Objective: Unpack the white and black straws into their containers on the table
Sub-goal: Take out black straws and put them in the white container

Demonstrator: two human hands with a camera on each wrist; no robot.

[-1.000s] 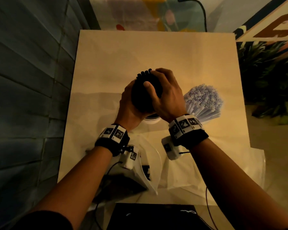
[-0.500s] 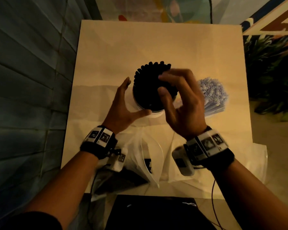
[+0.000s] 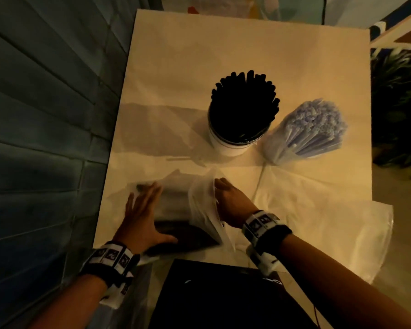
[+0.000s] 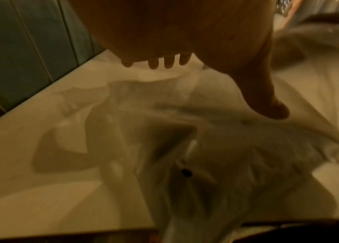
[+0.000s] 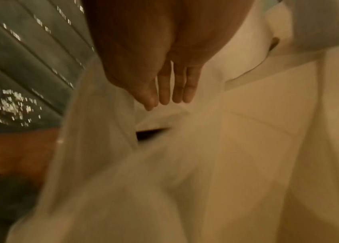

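Black straws (image 3: 243, 108) stand upright in a white cup (image 3: 228, 147) at mid-table. To its right, white straws (image 3: 316, 124) fill a clear container (image 3: 278, 148). At the near left lies a clear plastic bag (image 3: 199, 205) (image 4: 206, 148) (image 5: 102, 115) with dark contents, blurred. My left hand (image 3: 142, 210) (image 4: 216, 85) rests on the bag's left part with its fingers spread and straight. At the bag's raised open edge is my right hand (image 3: 226, 198) (image 5: 164, 98), fingers straight and held together; I cannot tell how far it is inside.
A second limp clear bag (image 3: 330, 229) hangs over the table's near right corner. A dark panelled wall (image 3: 45, 138) runs along the left edge of the table (image 3: 223, 55). Plants (image 3: 399, 103) stand to the right. A black object (image 3: 223, 295) lies below the near edge.
Both hands let go of the black straws in the cup and drew back to the bag at the near edge. The straws now stand unheld.
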